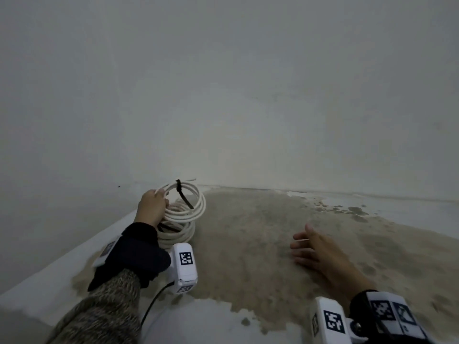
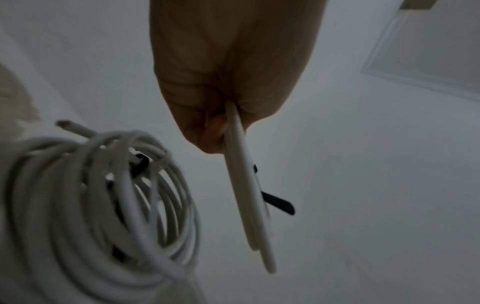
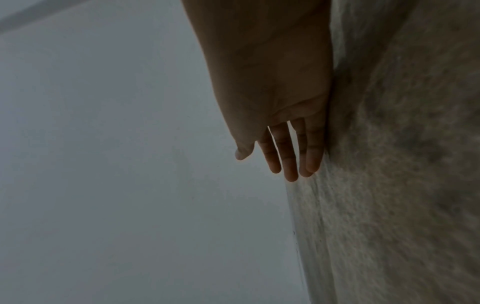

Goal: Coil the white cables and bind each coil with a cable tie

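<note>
My left hand (image 1: pixel 151 207) grips a white cable coil (image 1: pixel 196 203) bound with a black cable tie (image 1: pixel 183 196), holding it above a pile of other white coils (image 1: pixel 178 233) near the left wall. In the left wrist view my left hand (image 2: pixel 221 115) pinches the coil (image 2: pixel 246 197) seen edge-on, the black tie tail (image 2: pixel 280 204) sticking out; the pile of coils (image 2: pixel 98 205) lies lower left, blurred. My right hand (image 1: pixel 313 247) hovers low over the floor, fingers straight and spread, holding nothing. In the right wrist view its fingers (image 3: pixel 288 158) are extended beside the sandy surface.
The floor (image 1: pixel 260 244) is sandy beige with a white painted band (image 1: pixel 74 254) along the left wall. Grey-white walls (image 1: pixel 223 95) rise behind and to the left. A black wire (image 1: pixel 154 306) runs from my left wrist device.
</note>
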